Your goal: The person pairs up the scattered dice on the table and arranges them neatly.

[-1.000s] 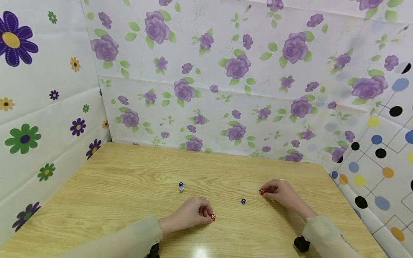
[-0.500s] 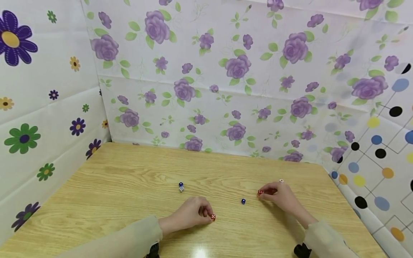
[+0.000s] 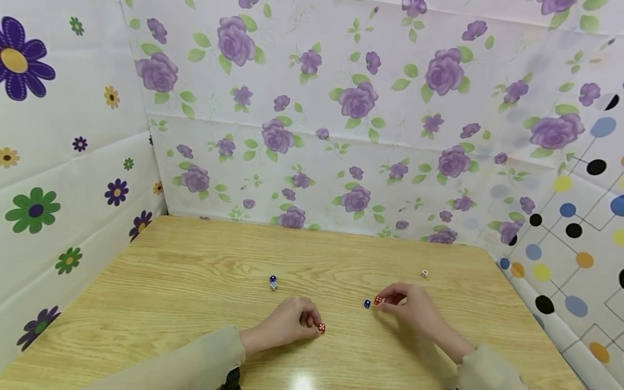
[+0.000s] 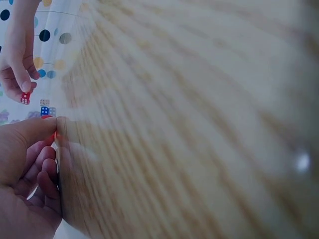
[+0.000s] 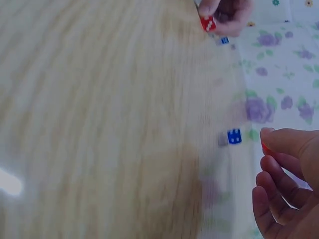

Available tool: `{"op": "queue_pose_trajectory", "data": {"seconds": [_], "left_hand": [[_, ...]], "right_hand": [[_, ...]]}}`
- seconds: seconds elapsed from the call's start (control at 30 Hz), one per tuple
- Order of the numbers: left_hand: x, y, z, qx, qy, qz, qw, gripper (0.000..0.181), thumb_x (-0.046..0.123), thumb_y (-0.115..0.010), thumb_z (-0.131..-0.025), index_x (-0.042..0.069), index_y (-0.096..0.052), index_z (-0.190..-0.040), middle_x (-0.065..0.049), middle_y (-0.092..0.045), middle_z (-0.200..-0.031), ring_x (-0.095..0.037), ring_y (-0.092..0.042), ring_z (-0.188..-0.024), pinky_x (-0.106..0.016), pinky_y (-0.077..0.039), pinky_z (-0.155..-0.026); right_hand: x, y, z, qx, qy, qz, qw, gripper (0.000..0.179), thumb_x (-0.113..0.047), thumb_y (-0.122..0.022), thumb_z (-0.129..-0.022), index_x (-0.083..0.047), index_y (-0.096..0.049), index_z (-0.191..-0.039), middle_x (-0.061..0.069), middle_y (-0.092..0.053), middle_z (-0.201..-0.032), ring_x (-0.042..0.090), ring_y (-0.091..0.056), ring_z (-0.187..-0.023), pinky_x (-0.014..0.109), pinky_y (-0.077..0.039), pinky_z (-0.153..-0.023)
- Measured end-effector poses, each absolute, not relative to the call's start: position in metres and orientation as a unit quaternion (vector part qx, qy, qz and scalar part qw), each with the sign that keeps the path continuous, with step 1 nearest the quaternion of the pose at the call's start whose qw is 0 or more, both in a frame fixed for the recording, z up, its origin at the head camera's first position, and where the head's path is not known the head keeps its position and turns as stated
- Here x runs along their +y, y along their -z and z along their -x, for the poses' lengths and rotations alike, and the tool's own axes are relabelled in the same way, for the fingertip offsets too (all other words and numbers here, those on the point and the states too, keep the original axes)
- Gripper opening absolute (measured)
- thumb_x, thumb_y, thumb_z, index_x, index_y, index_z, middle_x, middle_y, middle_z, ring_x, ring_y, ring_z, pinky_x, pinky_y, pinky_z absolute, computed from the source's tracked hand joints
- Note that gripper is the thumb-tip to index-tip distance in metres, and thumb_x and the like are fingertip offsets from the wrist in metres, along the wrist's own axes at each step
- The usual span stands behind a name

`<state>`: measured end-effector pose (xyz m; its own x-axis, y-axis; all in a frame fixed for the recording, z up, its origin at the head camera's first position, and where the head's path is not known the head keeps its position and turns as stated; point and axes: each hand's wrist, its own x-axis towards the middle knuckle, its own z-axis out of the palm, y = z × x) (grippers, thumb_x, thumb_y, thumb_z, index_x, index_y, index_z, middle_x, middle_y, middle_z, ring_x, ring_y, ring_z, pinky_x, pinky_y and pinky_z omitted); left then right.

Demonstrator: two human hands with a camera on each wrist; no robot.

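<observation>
Left hand (image 3: 287, 324) pinches one red die (image 3: 322, 328); right hand (image 3: 414, 310) pinches a second red die (image 3: 378, 300), just beside a blue die (image 3: 367, 304) between the hands.

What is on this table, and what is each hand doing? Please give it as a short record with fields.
Left hand: pinches one red die
Right hand: pinches another red die, near a lone blue die
Beyond left hand: second blue die and white die, close together
Beyond right hand: another white die, by itself
Surface: wood-grain table
Backdrop: flower-print sheet
</observation>
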<state>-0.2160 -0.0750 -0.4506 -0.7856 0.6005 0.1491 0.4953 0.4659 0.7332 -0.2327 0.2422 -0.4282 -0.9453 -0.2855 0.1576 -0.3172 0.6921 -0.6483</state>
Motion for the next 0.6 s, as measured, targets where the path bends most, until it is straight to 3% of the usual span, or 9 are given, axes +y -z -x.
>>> {"op": "queue_pose_trajectory", "data": {"seconds": [0.3, 0.6], "left_hand": [[-0.075, 0.452, 0.216, 0.854, -0.406, -0.318, 0.064, 0.006, 0.012, -0.078, -0.083, 0.014, -0.073, -0.085, 0.006, -0.063, -0.076, 0.005, -0.048, -0.064, -0.016, -0.043, -0.061], [-0.075, 0.452, 0.216, 0.856, -0.403, -0.316, 0.068, 0.006, 0.012, -0.078, -0.083, 0.013, -0.073, -0.086, 0.002, -0.063, -0.077, 0.004, -0.049, -0.064, -0.016, -0.043, -0.062]], "right_hand": [[0.222, 0.429, 0.217, -0.904, -0.374, -0.206, 0.026, 0.010, -0.019, -0.079, -0.083, -0.017, -0.075, -0.092, -0.005, -0.071, -0.078, -0.001, -0.061, -0.069, 0.022, -0.053, -0.066], [0.204, 0.439, 0.206, -0.894, -0.395, -0.211, -0.011, 0.011, -0.022, -0.080, -0.083, -0.019, -0.075, -0.092, -0.006, -0.069, -0.078, 0.000, -0.060, -0.069, 0.021, -0.053, -0.065]]}}
